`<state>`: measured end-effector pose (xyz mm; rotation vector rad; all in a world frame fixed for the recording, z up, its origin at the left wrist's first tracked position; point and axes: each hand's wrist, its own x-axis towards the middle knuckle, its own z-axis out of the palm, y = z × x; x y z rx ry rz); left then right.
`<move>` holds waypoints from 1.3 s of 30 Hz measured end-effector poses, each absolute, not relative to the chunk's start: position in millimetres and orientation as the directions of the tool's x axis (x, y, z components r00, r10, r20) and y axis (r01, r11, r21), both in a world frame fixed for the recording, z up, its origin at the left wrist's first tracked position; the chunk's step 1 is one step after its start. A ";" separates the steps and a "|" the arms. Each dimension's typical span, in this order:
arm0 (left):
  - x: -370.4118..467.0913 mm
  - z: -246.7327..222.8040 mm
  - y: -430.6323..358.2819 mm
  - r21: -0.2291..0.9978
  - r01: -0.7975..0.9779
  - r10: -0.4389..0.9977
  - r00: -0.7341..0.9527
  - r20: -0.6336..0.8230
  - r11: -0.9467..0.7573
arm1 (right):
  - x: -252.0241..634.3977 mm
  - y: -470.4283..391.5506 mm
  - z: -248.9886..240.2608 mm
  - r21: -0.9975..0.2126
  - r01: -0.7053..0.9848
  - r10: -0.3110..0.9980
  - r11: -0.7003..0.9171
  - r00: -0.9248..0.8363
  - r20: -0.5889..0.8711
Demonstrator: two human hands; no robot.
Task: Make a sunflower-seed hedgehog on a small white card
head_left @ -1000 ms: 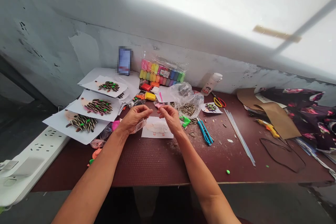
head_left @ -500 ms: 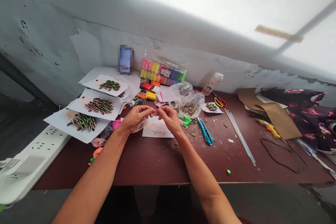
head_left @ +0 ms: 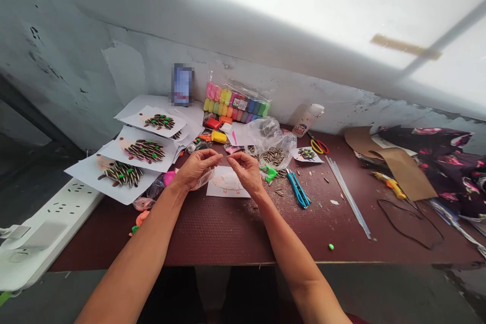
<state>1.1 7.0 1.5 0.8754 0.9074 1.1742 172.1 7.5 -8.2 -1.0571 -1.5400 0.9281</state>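
My left hand (head_left: 197,167) is closed, with clear crinkled plastic (head_left: 206,178), seemingly a small bag, hanging beneath its fingers. Thumb and fingers of my right hand (head_left: 246,169) are pinched together; whatever they hold is too small to make out. A narrow gap separates the two sets of fingertips. Below them, a white sheet with a hedgehog-like drawing (head_left: 222,183) lies on the table, partly covered by my hands. Right of my right hand are a bright green piece of clay (head_left: 270,174) and an opened plastic bag of striped sunflower seeds (head_left: 274,157).
Finished seed hedgehog pictures (head_left: 146,151) overlap at left, beside a white power strip (head_left: 49,223). Packs of coloured clay (head_left: 237,105) lean against the wall. To the right are a blue utility knife (head_left: 298,190), scissors (head_left: 319,146), glue sticks (head_left: 349,197), a glue gun (head_left: 391,185) and a bottle (head_left: 308,120).
My fingertips have drawn slightly apart, from almost touching to a small gap. The head view has shifted very little; the table's items stay put.
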 end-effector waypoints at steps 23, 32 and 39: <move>-19.2 -7.6 15.4 0.988 0.151 0.994 0.097 -0.050 0.035 | 167.4 -4.7 -6.5 -0.697 0.479 0.838 0.533 -0.185 0.514; -39.9 -25.1 22.7 0.924 0.381 0.986 0.131 -0.100 0.043 | 161.8 -2.2 -22.5 -0.518 0.698 0.869 0.495 -0.406 0.282; -40.9 -25.9 26.0 0.857 0.513 0.979 0.195 -0.067 -0.043 | 155.3 -2.6 -26.8 -0.435 0.734 0.853 0.522 -0.461 0.244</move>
